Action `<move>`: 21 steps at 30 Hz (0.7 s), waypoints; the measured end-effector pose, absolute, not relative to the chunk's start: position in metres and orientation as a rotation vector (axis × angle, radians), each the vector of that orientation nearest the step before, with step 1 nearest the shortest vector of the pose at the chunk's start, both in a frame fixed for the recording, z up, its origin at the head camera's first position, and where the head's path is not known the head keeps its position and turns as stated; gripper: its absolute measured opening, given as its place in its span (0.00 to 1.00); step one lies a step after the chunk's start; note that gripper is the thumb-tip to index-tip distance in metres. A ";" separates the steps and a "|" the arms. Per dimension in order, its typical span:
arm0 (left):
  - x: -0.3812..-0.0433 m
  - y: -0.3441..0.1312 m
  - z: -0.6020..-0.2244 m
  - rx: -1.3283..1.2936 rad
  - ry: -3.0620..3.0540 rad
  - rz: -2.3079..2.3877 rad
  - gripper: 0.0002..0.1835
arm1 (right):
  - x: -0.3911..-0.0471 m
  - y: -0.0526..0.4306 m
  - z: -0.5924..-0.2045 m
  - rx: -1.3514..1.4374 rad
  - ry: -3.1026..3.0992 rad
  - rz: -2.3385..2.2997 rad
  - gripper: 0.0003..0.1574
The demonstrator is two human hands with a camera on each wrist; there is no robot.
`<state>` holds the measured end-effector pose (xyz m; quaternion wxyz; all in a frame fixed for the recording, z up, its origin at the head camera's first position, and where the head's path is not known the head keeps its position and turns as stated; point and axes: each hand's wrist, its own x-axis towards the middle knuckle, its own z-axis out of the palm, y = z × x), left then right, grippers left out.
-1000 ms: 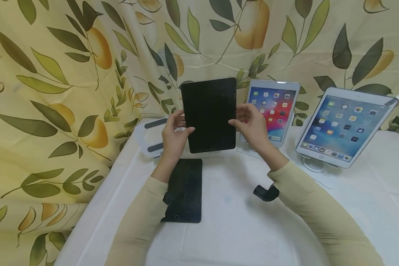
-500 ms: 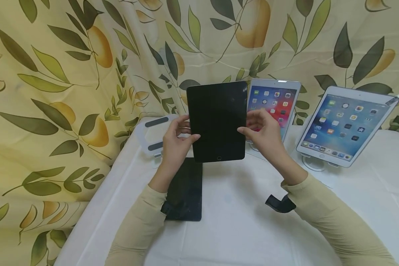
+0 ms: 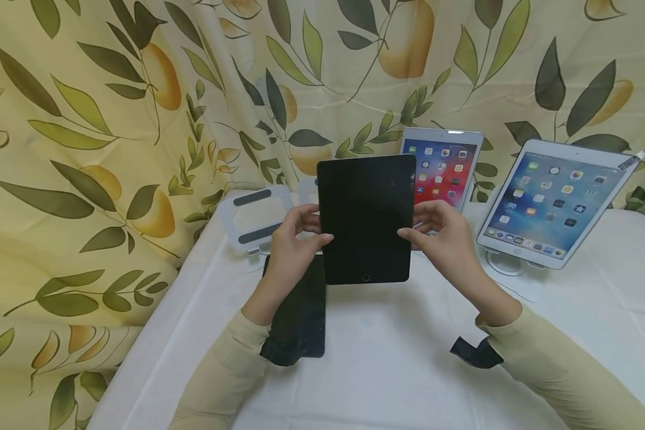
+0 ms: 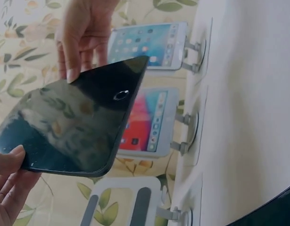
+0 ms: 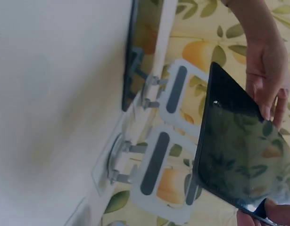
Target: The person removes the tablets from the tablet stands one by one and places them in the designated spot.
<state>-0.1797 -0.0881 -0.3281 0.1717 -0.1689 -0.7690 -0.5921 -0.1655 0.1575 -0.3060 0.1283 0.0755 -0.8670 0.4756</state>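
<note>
A black tablet (image 3: 366,221) is held up in front of me, screen facing me and home button at the bottom. My left hand (image 3: 295,248) pinches its left edge, thumb on the front and fingers behind. On the opposite edge, my right hand (image 3: 445,236) grips it the same way. The left wrist view shows the tablet (image 4: 78,117) raised above the table, its glass reflecting the patterned cloth. A second black tablet (image 3: 313,316) lies flat on the table below, partly covered by my left forearm.
A white stand (image 3: 255,218) with dark grey pads stands at the back left. Another such stand (image 5: 159,174) is mostly hidden behind the held tablet in the head view. Two white tablets, one with a red-blue screen (image 3: 443,167) and one blue (image 3: 550,206), lean on stands at right.
Both hands have brought the black tablet down and to the right, away from the back stands. Part of the stand behind it now shows. The tablet on the table has stayed put.
</note>
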 end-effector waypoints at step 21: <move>-0.159 -0.084 -0.350 -0.558 -2.411 -2.005 0.27 | -0.129 0.185 -0.332 0.196 -2.663 1.457 0.31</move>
